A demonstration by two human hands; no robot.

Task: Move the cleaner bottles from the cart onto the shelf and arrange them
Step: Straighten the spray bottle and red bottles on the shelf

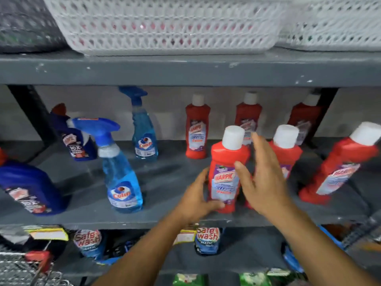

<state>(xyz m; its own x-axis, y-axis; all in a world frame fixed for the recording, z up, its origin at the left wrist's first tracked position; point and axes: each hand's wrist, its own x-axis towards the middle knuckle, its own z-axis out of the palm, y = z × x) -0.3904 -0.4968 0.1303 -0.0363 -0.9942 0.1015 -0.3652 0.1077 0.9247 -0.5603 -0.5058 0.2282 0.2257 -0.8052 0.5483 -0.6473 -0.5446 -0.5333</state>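
A red Harpic bottle [225,170] with a white cap stands near the front edge of the grey middle shelf [165,182]. My left hand [195,197] grips its lower left side. My right hand [261,178] hovers just right of it with fingers spread, holding nothing. Other red bottles stand behind and to the right: one at the back [197,129], one behind my right hand [286,149] and a tilted one at the far right [338,168]. Two blue Colin spray bottles [121,176] [144,131] and dark blue bottles [31,188] [76,139] fill the left half.
White lattice baskets [165,27] sit on the shelf above. Safe Wash pouches [207,240] and other packets lie on the shelf below. A wire cart's edge [18,267] shows at the bottom left. Bare shelf lies between the spray bottles and the red bottles.
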